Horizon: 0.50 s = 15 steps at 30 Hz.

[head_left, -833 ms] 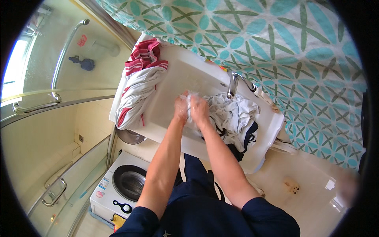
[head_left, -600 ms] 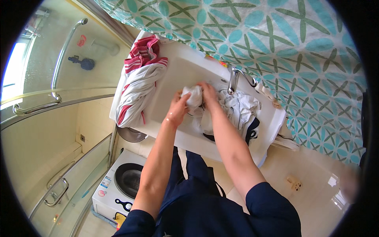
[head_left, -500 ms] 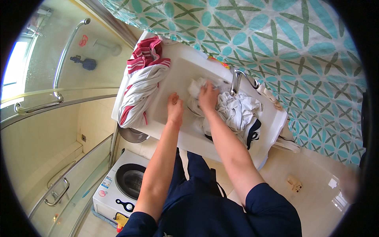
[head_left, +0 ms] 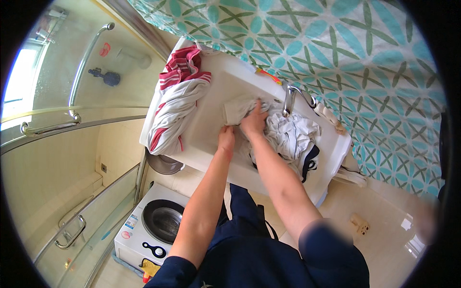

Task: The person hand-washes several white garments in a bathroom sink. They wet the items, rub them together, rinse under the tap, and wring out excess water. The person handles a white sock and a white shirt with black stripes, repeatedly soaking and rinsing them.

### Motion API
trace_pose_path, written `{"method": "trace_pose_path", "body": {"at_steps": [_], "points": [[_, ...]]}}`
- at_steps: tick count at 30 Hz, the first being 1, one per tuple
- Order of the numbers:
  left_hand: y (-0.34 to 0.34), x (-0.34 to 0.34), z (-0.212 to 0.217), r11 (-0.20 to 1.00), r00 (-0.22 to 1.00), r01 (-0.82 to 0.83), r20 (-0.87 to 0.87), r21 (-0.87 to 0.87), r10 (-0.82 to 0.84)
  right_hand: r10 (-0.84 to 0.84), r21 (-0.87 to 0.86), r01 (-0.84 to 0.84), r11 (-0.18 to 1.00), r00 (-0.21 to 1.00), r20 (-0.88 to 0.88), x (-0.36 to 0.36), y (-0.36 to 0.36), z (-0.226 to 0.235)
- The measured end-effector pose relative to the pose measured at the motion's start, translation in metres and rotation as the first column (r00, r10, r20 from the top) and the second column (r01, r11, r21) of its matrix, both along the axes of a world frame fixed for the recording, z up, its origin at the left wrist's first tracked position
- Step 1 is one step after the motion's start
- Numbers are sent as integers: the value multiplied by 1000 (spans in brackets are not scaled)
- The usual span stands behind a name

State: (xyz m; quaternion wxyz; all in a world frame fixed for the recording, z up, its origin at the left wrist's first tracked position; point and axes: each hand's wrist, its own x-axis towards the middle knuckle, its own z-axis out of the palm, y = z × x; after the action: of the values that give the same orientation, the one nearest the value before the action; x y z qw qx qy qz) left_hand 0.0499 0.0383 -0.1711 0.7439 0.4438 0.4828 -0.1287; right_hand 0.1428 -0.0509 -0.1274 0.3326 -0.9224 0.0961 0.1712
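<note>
you stand at the near edge of a white sink (head_left: 204, 122), both forearms reaching over it, your two hands close together but not touching. your left hand (head_left: 226, 138) is curled at the near edge of a white cloth (head_left: 234, 110); you cannot tell from this view whether its fingers nip the fabric. your right hand (head_left: 254, 121) lies on the right part of that cloth, its fingers loosely spread and one pointing toward the sink's back edge. the white cloth lies inside the sink, about midway between the left and right edges and nearer the back one.

just beside your right hand, toward the sink's right edge, sits a crumpled pile of white laundry (head_left: 290, 137) with dark navy trim (head_left: 311, 161) on its near right side. the chrome tap (head_left: 289, 101) stands at the back edge, its spout over the pile. a twisted white-and-red garment (head_left: 175, 110) rests along the sink's left edge, its striped red part toward the back left corner. a yellow-and-red item (head_left: 269, 76) lies on the back edge. below the near left corner are a grey basin (head_left: 164, 164) and a white front-loading washing machine (head_left: 132, 235).
</note>
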Motion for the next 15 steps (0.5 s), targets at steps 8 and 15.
{"method": "trace_pose_path", "body": {"at_steps": [8,15], "points": [[50,39,37,988,992,-81,83,-131,93,238,753,-4,658,950,-203,-77,0,62],[32,40,75,999,989,-31,148,33,26,216,166,-203,965,974,-69,-30,8,10]]}}
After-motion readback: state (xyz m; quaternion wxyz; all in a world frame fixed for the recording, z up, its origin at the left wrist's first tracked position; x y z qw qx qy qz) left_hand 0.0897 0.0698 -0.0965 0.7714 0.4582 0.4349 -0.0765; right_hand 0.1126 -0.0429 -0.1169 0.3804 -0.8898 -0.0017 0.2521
